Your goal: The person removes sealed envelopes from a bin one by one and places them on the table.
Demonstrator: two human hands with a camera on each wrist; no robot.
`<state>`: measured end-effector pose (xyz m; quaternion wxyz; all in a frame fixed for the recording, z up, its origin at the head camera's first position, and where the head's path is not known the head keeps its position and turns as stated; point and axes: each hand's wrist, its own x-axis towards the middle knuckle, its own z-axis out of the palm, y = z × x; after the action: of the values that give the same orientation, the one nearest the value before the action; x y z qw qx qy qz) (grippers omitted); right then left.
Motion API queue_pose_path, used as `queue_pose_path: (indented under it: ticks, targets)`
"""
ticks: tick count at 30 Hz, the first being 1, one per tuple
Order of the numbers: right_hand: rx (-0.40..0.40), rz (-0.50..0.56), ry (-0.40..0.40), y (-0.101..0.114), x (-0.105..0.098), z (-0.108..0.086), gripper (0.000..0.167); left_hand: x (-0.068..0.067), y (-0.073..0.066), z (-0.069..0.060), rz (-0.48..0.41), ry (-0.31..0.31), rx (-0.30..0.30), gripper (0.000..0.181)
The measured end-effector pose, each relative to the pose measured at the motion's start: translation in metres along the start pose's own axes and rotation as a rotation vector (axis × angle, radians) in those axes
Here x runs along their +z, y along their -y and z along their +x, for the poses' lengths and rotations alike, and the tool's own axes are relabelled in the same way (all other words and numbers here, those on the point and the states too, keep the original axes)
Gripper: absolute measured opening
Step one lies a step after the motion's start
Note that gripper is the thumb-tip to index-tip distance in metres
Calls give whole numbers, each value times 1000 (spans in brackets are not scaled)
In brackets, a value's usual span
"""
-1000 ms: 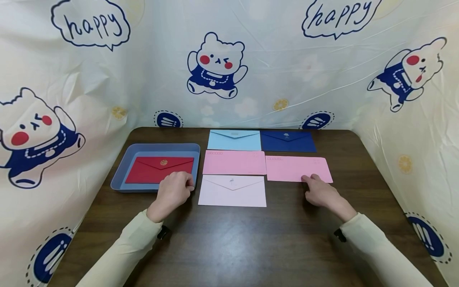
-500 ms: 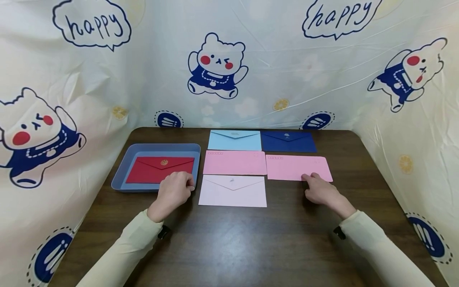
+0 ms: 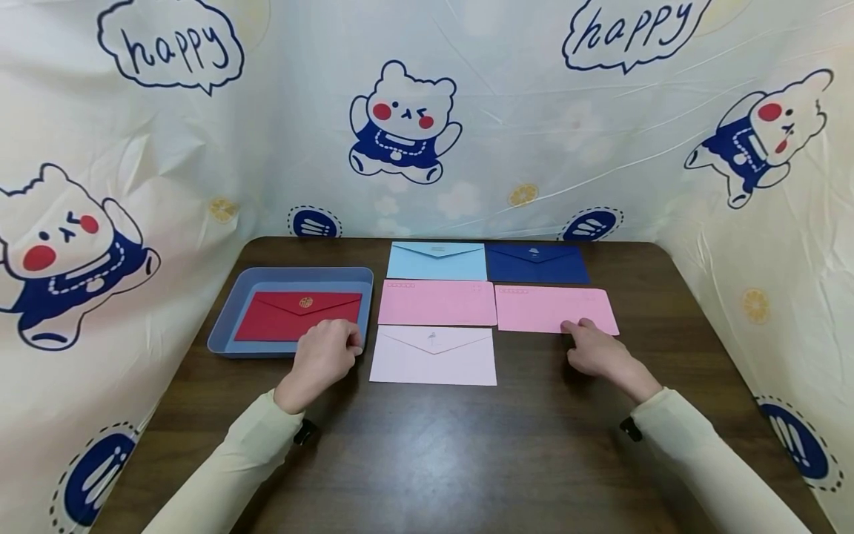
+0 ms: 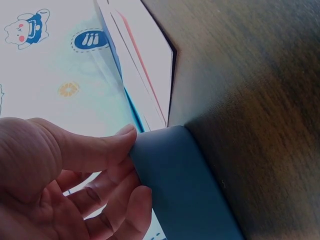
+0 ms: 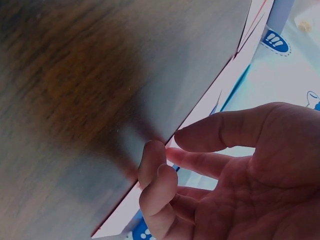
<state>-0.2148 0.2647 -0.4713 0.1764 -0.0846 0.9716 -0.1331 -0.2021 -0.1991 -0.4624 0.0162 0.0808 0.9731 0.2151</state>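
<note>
My left hand point(image 3: 327, 352) grips the right rim of a blue tray point(image 3: 267, 276), thumb on the rim and fingers bent, as the left wrist view point(image 4: 100, 165) shows. In the tray lies a red envelope point(image 3: 287, 315) with a gold emblem. My right hand point(image 3: 597, 352) touches the near edge of the right pink envelope point(image 3: 534, 308) with thumb and index finger; the other fingers bend under, by the right wrist view. That envelope lies flat, beside another pink envelope point(image 3: 437, 302).
Behind the pink row lie a light blue envelope point(image 3: 437, 263) and a dark blue envelope point(image 3: 537, 265). A white envelope point(image 3: 434, 363) lies in front. All rest on a dark wooden table point(image 3: 427, 452), with a printed curtain point(image 3: 494, 133) around its back and sides.
The right pink envelope has slid slightly away from me, nearly level with the left pink one, the right hand moving with it. The left hand and tray stay put.
</note>
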Motion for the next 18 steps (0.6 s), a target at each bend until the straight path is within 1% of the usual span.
queue_pose_path:
  ticks: [12,18]
  targets:
    - [2,5,-20,2,-2,-1,61,0,2,-1,-4,-11,11,21]
    - [3,17,-19,-1,1,5,61,0,2,0,-7,-6,6,21]
